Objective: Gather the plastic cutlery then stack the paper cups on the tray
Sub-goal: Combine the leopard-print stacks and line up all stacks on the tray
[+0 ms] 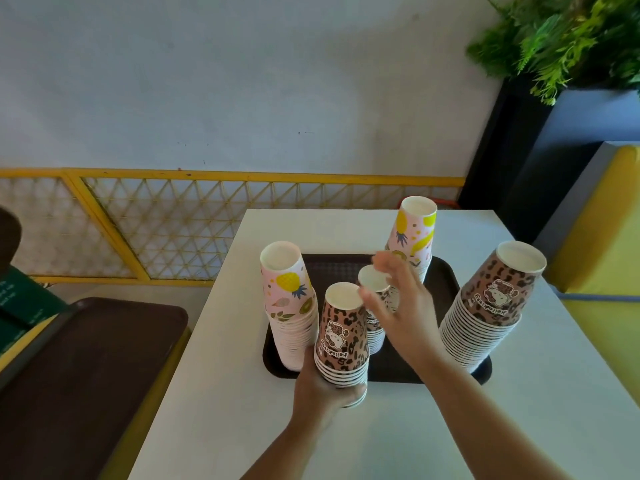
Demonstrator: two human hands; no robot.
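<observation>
Fingers of my left hand (323, 386) curl round the base of a short leopard stack (343, 344), upside down at the near edge of the tray (446, 275). My right hand (398, 306) reaches over the tray with fingers spread and relaxed, gripping nothing, its fingertips close to the top of a second leopard stack (372, 280) in the middle. Left of my held stack, touching it, stands a tall fruit stack (291, 306). On the tray's right edge sits a tall leopard stack (491, 306). At the far right corner rises another fruit stack (414, 233). All stand on a white table (540, 410). No cutlery is in view.
</observation>
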